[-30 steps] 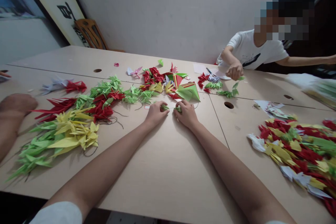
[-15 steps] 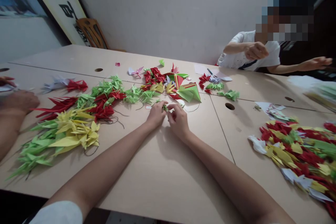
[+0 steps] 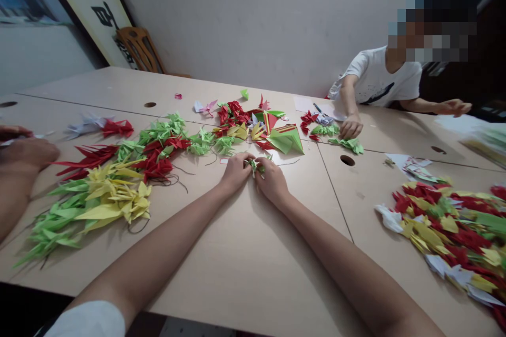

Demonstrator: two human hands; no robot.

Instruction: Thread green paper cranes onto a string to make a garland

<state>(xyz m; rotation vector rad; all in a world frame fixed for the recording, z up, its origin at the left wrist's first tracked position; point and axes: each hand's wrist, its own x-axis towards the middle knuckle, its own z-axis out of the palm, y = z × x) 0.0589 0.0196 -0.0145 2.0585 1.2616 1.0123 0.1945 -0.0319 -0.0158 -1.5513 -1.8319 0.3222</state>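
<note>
A small paper crane (image 3: 256, 166), green and white, sits just below the middle of the frame, held between the person's two hands. Much of it is hidden, so its exact shape is hard to make out. The left hand (image 3: 237, 172) and right hand (image 3: 272, 183) rest close together, almost touching, and both arms reach in from the bottom of the frame. The left fingers (image 3: 245, 161) curl narrowly over the crane from one side, and the right fingers (image 3: 261, 167) pinch it from the other.

Just above the hands, a large green folded crane (image 3: 285, 140) lies on the table with a mix of red, yellow and green paper cranes (image 3: 233, 116) around it. A long heap of red, yellow and green cranes (image 3: 106, 201) spreads across the left side of the table (image 3: 237, 268), with dark thread (image 3: 174, 175) trailing from it. Another heap of cranes (image 3: 446, 231) fills the lower right.

At the upper right, a co-worker in a white T-shirt (image 3: 375, 78) leans over the table, one hand (image 3: 351, 127) resting just beside a small group of green cranes (image 3: 346, 144). Another person's hand (image 3: 30, 154) shows at the left edge. A wooden chair (image 3: 138, 50) stands against the wall at the upper left, beside a large framed calligraphy piece (image 3: 95, 10).
</note>
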